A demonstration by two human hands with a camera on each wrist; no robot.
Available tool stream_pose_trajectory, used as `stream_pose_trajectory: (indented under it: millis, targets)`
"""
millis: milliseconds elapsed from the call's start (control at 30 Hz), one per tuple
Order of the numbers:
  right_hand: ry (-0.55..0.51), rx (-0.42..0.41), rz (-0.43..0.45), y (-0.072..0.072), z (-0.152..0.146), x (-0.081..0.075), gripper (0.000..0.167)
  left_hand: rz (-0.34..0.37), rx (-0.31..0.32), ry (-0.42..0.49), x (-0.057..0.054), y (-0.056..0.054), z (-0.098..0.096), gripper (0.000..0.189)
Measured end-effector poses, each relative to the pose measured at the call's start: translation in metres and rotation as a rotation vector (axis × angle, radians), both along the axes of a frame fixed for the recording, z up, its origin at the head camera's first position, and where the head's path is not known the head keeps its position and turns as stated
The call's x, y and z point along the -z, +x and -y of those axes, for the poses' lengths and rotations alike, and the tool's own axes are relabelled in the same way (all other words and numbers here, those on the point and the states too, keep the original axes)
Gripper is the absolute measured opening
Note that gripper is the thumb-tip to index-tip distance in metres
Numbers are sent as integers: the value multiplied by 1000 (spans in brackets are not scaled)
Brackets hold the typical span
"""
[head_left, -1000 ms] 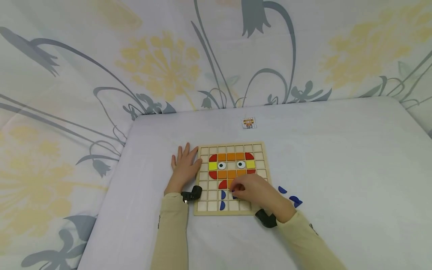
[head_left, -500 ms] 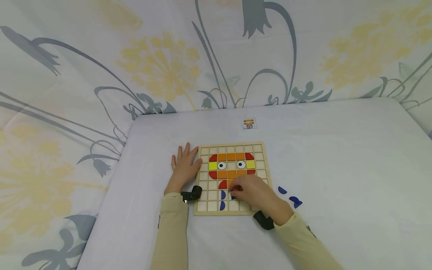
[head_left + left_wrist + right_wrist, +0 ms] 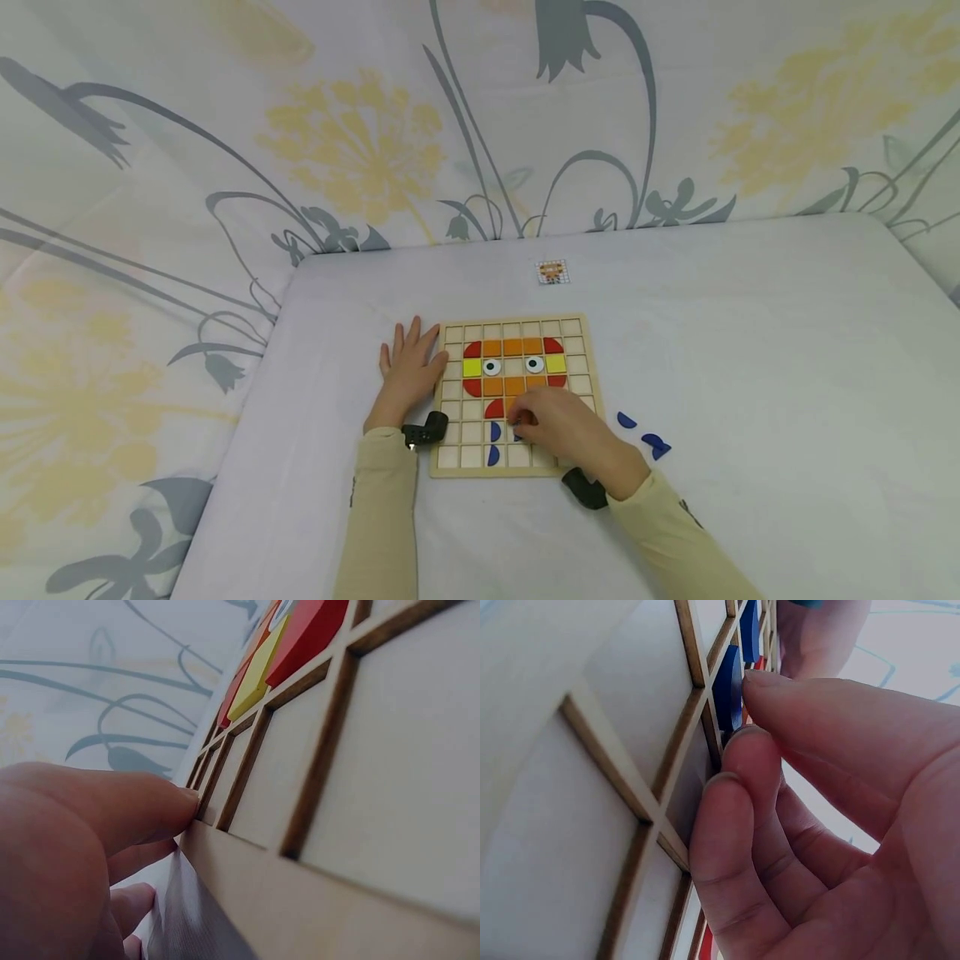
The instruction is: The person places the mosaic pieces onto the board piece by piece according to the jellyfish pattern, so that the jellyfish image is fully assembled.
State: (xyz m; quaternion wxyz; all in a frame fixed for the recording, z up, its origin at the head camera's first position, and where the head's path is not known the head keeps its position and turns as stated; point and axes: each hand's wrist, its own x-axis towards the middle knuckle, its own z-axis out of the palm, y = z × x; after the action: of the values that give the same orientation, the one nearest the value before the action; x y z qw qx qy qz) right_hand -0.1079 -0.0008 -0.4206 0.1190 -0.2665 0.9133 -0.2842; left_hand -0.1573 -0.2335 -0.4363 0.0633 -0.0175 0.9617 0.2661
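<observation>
My left hand [image 3: 410,368] lies with spread fingers along the left edge of the wooden grid board [image 3: 495,472]. In the left wrist view one fingertip [image 3: 176,806] touches the board's rim. Over the lower middle cells, my right hand [image 3: 558,423] pinches a blue half-circle piece [image 3: 727,688] between thumb and fingertips, set in a cell. Two more blue half-circles, an upper one [image 3: 495,432] and a lower one [image 3: 492,455], sit in the column to its left. Orange squares [image 3: 512,347], red quarter-circles [image 3: 494,409], yellow squares [image 3: 472,368] and round eyes [image 3: 534,364] fill cells above.
Several loose blue half-circle pieces [image 3: 627,420] lie on the white-covered table [image 3: 787,375] right of the board. A small pattern card [image 3: 552,272] lies beyond the board. A flower-patterned cloth [image 3: 480,125] hangs behind the table.
My right hand has shifted very slightly while keeping its pinch on the blue half-circle. The left hand stays in place.
</observation>
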Motion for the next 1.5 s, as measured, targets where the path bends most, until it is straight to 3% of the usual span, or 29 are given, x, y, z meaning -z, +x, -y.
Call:
stream_pose_trajectory:
  millis: [300,967,1233,1500]
  targets:
    - [-6,-1,11,0,1,-1,9,-2,-9,1,0,0,0,53]
    - [-16,-83,-31,5,-4,-1,13,1,-10,3,0,0,-1,52]
    - [-17,-56,-51,-3,-8,-7,12,-12,-10,4,-1,0,3,52]
    - [-23,19,-30,-11,-33,-10,10,-21,-6,20,0,2,1,52]
